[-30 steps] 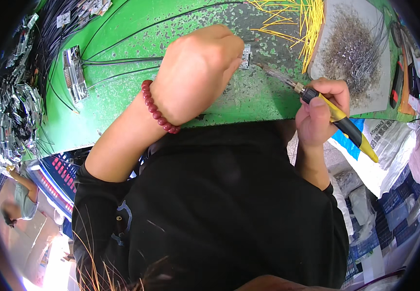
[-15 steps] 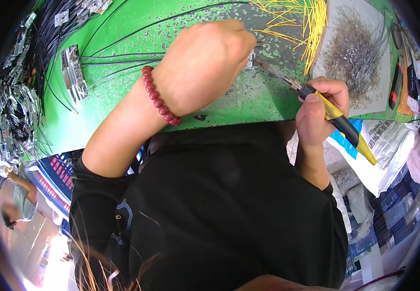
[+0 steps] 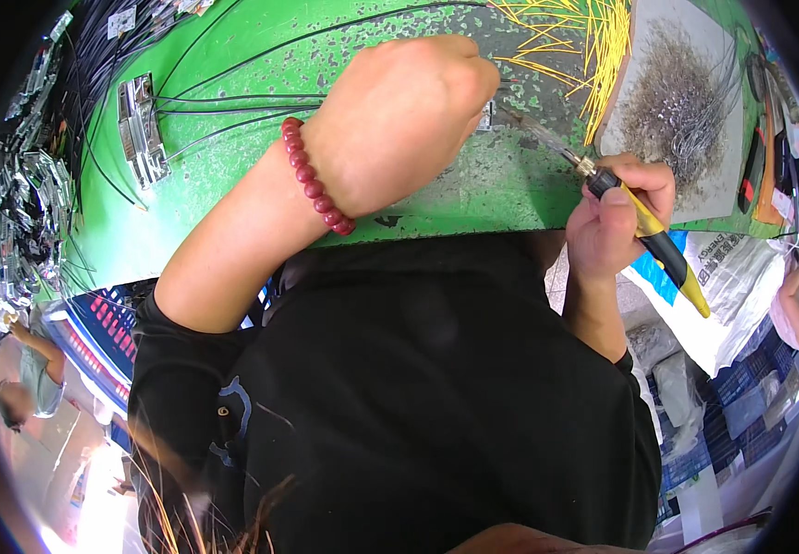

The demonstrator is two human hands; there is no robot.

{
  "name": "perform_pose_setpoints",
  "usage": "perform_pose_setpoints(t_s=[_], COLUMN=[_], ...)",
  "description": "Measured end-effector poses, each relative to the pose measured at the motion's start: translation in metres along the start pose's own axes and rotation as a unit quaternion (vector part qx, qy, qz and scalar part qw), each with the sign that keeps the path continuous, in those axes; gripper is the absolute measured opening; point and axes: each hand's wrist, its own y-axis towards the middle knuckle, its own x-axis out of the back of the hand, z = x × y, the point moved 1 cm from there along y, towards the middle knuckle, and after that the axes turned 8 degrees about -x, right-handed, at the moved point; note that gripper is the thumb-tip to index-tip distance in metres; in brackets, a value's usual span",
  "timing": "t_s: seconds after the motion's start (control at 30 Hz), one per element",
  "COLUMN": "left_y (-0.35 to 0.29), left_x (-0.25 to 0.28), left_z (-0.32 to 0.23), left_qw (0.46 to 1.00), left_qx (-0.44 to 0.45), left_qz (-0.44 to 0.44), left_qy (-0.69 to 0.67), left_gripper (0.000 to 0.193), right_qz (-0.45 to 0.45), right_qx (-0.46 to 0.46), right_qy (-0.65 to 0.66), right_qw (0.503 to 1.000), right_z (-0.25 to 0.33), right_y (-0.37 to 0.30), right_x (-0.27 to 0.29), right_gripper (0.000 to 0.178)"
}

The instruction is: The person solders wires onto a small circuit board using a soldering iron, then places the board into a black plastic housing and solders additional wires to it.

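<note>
My left hand, a red bead bracelet on its wrist, is curled closed over the green worktop. Its fingertips are turned down and hidden, so what they grip does not show. From the left, dark cables run under it, coming from a shiny metal housing. The edge of a small pale circuit board peeks out beside the curled fingers. In my right hand is a yellow and black soldering iron, held like a pen. Its tip points left, close to that board.
Yellow wires lie loose at the back right. Beside them is a grey board covered with dark solder scraps and thin wire. Piled metal housings fill the left edge. Further back lies a bundle of black cables. Another person is at far lower left.
The whole view has shifted slightly, with worktop and hands a little further right. My right hand and the iron sit slightly lower. Both hands keep the same pose.
</note>
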Motion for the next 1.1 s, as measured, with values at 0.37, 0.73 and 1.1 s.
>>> perform_pose_setpoints(t_s=[0.37,0.73,1.1], left_y=[0.002,0.000,-0.004], left_x=[0.009,0.033,0.025], left_z=[-0.004,-0.016,-0.023], left_qw=[0.999,0.995,0.970], left_qx=[0.018,-0.088,0.100], left_qz=[0.034,0.003,-0.117], left_qy=[0.011,0.047,-0.187], left_gripper=[0.007,0.017,0.006], right_qz=[-0.056,0.112,0.100], right_qx=[0.012,0.016,0.162], right_qy=[-0.102,-0.156,-0.150], right_qw=[0.993,0.981,0.970], right_z=[0.008,0.019,0.013], right_y=[-0.003,0.051,0.044], right_x=[-0.001,-0.045,-0.050], right_gripper=[0.034,0.037,0.036])
